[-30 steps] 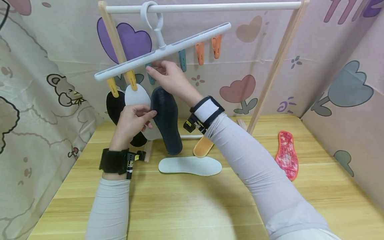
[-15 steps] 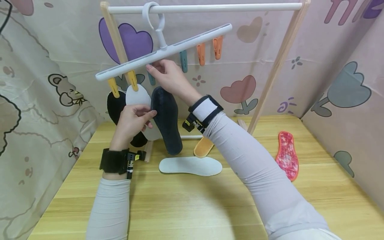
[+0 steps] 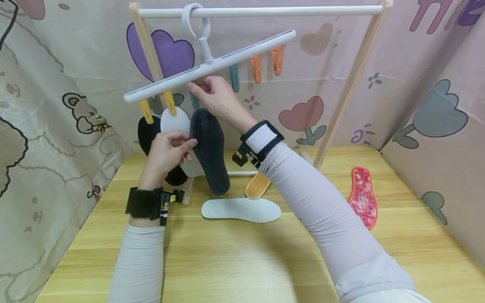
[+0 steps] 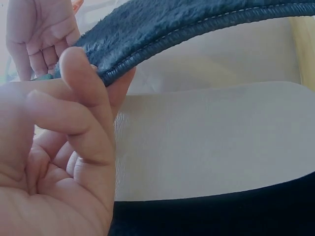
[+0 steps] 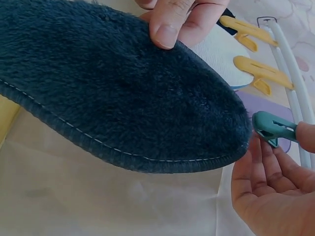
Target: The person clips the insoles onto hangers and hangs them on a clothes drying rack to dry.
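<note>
In the head view my left hand (image 3: 169,152) pinches the edge of a fuzzy dark blue insole (image 3: 209,153), which hangs with its rounded upper end just below the clothespin. My right hand (image 3: 219,97) grips a teal clothespin (image 5: 276,126) under the tilted white hanger (image 3: 212,65). In the right wrist view the clothespin's tip is right at the insole's rounded end, with the right fingers beneath. To the left, yellow clothespins (image 3: 169,102) hold a white insole (image 3: 175,121) and a black insole (image 3: 147,134). The left hand partly covers both.
The hanger hooks over the white bar (image 3: 284,11) of a wooden rack (image 3: 352,80). Another teal clothespin (image 3: 234,78) and orange clothespins (image 3: 256,70) hang on its right half. On the table (image 3: 227,261) lie a pale insole (image 3: 241,210), an orange insole (image 3: 257,185) and a red insole (image 3: 363,197).
Both hands keep their holds on the insole and the clothespin. The hanger and rack appear slightly further right in the head view.
</note>
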### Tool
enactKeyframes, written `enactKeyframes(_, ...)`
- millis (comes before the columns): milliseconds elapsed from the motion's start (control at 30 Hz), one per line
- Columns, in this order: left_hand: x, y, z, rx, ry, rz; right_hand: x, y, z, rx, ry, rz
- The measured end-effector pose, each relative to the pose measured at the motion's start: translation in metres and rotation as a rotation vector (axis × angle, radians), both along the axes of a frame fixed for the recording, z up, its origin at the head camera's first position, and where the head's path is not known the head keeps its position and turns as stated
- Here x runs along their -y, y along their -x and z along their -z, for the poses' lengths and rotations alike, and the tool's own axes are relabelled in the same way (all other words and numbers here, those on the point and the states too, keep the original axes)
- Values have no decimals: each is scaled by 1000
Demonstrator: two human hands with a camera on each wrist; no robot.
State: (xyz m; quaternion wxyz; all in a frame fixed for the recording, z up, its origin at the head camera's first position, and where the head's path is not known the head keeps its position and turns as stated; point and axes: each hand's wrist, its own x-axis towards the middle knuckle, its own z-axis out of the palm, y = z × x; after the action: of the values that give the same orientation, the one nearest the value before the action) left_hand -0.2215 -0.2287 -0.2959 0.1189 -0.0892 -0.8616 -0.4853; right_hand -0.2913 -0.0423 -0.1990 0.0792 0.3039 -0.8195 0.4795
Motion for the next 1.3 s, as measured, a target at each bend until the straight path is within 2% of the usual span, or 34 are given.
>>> enactKeyframes(567, -2, -1, -1, -2, 4, 1, -1, 0, 0, -4, 26, 41)
enactKeyframes(1300, -2, -2, -2, 15, 0, -12, -3, -3, 0, -20, 30, 50)
